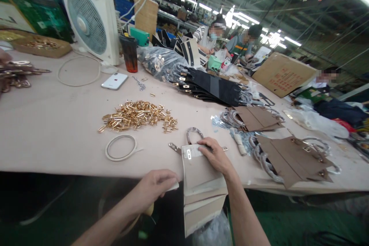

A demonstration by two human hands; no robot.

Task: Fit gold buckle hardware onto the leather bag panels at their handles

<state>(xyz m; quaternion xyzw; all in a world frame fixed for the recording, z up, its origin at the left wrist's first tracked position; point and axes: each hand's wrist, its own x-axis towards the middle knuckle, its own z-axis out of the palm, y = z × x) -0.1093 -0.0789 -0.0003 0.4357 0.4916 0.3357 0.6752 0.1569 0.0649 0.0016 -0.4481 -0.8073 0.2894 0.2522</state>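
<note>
A beige handbag piece [201,169] lies at the table's front edge, its lower panels hanging over it. A small metal plate [189,154] sits near its top left corner, and a plastic-wrapped handle [195,133] sticks out behind. My right hand [215,154] rests on the upper part of this piece, fingers bent and fingertips against its surface. Left of it, just off the table edge, my left hand [161,183] is closed on a small white strip [173,186]. A roll of white tape [121,148] lies flat on the table, its loose end pointing right.
Gold metal fittings [138,115] are heaped behind the tape. A phone [114,81], dark cup [129,54] and box fan [88,15] stand further back. Brown bag pieces [294,155] lie at right, black ones [213,86] beyond. People [213,34] sit across the table.
</note>
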